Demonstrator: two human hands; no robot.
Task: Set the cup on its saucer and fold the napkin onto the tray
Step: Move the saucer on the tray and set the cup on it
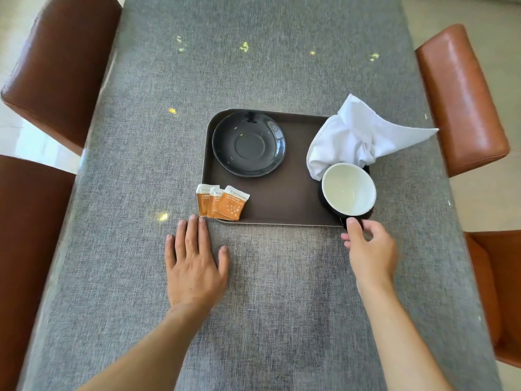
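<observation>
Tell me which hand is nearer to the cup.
Right. The right hand is at the cup, fingers on its handle at the tray's near right corner. The left hand lies flat on the table, well to the cup's left, by the orange packets.

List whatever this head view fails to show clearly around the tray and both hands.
Head view:
- Handle of the white-lined black cup: mostly covered by the right hand, so the grip on it is unclear.
- Print on the three orange sachets: too small to read.
- Far right corner of the brown rectangular tray: hidden under the crumpled white napkin.
- Brown leather chairs: cut off by the frame edges.
</observation>
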